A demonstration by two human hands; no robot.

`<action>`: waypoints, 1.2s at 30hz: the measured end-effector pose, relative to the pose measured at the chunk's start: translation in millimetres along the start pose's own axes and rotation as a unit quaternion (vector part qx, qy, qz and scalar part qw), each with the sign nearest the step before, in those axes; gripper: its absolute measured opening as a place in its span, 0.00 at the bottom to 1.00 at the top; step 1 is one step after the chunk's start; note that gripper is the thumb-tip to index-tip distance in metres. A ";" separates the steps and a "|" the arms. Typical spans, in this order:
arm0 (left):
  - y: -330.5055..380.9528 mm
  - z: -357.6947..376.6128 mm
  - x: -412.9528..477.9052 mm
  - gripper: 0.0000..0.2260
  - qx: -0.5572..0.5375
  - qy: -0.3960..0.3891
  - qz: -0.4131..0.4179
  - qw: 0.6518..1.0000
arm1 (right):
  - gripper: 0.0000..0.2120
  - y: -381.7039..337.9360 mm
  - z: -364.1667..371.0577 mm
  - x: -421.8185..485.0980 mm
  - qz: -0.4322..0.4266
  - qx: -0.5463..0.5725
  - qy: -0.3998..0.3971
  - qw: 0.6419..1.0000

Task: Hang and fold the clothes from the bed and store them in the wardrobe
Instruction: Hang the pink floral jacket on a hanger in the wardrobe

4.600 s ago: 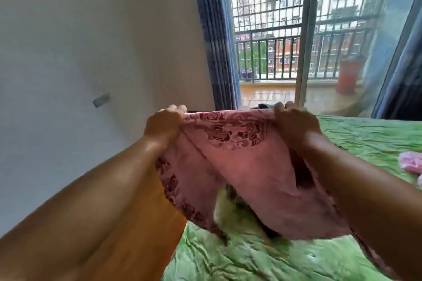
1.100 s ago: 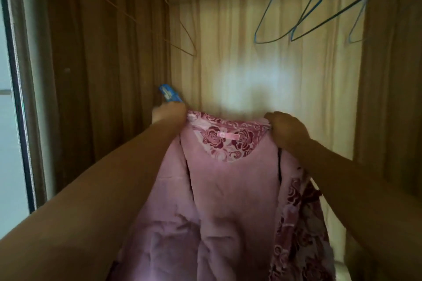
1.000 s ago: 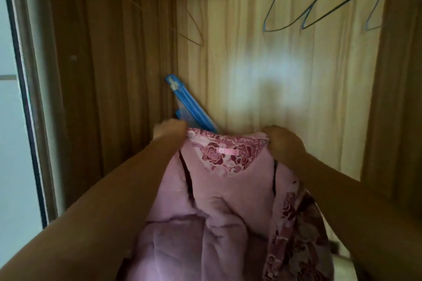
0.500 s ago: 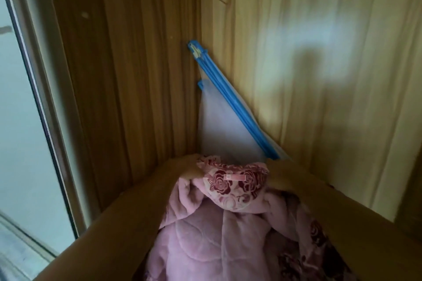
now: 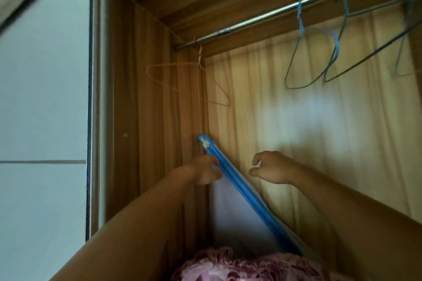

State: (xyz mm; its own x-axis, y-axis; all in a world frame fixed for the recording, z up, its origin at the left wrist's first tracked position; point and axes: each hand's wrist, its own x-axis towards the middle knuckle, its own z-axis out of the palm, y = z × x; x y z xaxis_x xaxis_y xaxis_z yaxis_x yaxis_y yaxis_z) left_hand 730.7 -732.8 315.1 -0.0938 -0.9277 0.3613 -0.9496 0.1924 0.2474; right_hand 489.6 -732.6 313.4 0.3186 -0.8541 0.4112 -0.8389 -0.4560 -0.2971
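Wardrobe (image 5: 148, 121) interior; pink garment (image 5: 239, 267) bunched below, long axis unreadable.

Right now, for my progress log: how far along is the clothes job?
Done: the pink floral garment lies low in the wardrobe. In hand: nothing; left hand and right hand hover empty. Left: blue hangers hang bare on the rail; bed unseen.

The wardrobe (image 5: 155, 121) is brown wood with dark stripes; its back panel (image 5: 296, 143) is pale yellow. The rail (image 5: 274, 12) is silver. The wire hangers (image 5: 335, 52) are blue, and the thin hanger (image 5: 171, 64) is orange. The bag (image 5: 230, 219) is white, edged blue. The clothing (image 5: 239, 267) is pink with dark red roses.
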 end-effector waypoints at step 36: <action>80.8 -247.9 -3.6 0.25 0.385 0.312 -0.130 0.859 | 0.11 16.7 -64.1 41.9 -0.063 -0.032 0.191 0.979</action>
State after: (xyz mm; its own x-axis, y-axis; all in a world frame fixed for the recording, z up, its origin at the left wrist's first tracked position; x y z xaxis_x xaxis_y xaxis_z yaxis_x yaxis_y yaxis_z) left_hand 728.4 -634.7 556.8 0.1027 -0.5092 0.8545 -0.8530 -0.4870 -0.1877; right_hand 460.7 -760.0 380.9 0.2427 -0.6314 0.7366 -0.8333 -0.5244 -0.1750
